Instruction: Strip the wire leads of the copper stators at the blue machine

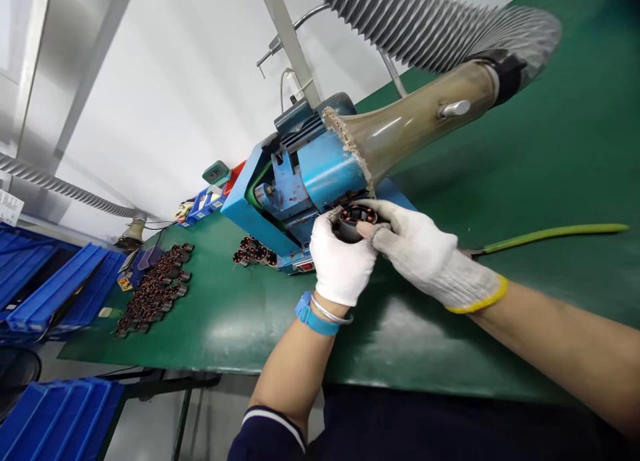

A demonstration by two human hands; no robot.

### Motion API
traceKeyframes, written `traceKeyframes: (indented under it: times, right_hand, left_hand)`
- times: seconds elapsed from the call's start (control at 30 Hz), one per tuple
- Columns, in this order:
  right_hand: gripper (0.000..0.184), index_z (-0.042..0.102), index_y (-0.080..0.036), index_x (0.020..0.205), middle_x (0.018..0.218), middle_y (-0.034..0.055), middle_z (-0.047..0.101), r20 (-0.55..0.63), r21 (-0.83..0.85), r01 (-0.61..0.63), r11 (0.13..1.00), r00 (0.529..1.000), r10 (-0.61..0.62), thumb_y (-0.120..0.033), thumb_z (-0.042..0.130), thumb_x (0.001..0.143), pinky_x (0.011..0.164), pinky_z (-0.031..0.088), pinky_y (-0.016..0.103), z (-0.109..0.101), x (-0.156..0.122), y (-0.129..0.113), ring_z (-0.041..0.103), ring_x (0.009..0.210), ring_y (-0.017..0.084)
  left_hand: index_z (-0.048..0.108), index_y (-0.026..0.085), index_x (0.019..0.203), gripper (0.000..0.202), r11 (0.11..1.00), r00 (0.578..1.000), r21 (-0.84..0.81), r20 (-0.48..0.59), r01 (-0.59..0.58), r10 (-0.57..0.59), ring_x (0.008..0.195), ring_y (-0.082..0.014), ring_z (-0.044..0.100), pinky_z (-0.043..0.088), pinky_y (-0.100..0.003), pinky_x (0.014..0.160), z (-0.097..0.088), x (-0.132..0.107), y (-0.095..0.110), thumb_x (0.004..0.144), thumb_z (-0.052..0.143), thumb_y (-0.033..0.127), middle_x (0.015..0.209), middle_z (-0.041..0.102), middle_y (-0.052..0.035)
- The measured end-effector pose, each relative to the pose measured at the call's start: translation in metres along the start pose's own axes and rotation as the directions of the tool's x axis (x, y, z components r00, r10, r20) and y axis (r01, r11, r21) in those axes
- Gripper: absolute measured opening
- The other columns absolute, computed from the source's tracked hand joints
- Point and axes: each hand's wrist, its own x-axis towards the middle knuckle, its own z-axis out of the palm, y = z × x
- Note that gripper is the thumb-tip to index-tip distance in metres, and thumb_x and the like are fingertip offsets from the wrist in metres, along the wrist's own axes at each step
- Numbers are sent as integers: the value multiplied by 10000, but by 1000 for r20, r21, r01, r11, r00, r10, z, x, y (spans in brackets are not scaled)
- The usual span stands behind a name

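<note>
A round motor stator (356, 222) with a dark rim and copper windings is gripped between my two gloved hands, close against the front of a blue belt-driven machine (333, 168). My left hand (343, 261), in a white glove, wraps the stator's left and lower side. From the right, my right hand (415, 238), in a white glove with a yellow cuff, closes on it with the bare thumb tip across its near edge. The stator's underside and far side are hidden by the gloves and the machine.
Many wound stators (157, 284) cover the left of the green table (225, 328), with several more (255, 253) beside the machine. A clear funnel (415, 118) and grey hose (425, 28) overhang. Green-handled pliers (555, 236) lie right. Blue trays (55, 414) stand left.
</note>
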Motion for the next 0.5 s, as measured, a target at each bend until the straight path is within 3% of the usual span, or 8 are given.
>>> traceKeyframes:
  times: [0.1,0.2,0.33,0.4,0.5]
  right_hand:
    - [453,687,-221,1226,1118,98,786,-18,-37,-8,999,1000,7,-446,703,833,1026,606,484,0,-3,-1,742,1088,323]
    - [498,671,-227,1274,1109,98,774,52,-58,-10,998,999,13,-433,731,824,934,650,465,3,-15,-3,756,1026,320]
    - [536,692,-240,1277,1194,115,741,173,-88,118,989,980,-101,-491,783,812,950,645,503,8,-38,-3,736,1083,347]
    - [557,707,-264,1277,1228,117,733,239,-114,218,969,953,-186,-590,788,833,994,626,519,8,-47,-1,719,1140,367]
    - [574,702,-316,1283,1222,104,743,298,-164,288,943,926,-231,-722,717,878,964,642,526,6,-54,8,736,1109,368]
  left_hand:
    - [665,233,1101,521,1000,999,-6,-32,-1,1,1091,-280,759,611,-423,1023,-2,-4,0,665,948,264,1147,792,-87]
    - [657,215,1094,600,996,998,-84,-70,-13,7,1050,-279,760,613,-440,1014,-13,-16,-2,605,980,345,1111,782,-94]
    - [663,223,1047,591,950,996,-303,-25,77,-88,968,-252,752,636,-429,961,-39,-41,-8,592,965,449,1044,773,-64]
    - [687,226,1014,530,863,974,-455,51,219,-220,882,-244,743,652,-441,904,-55,-53,-13,639,918,521,997,769,-66]
    - [729,206,1066,550,663,893,-615,170,426,-417,798,-253,739,652,-500,875,-79,-69,-25,707,811,614,1011,771,-109]
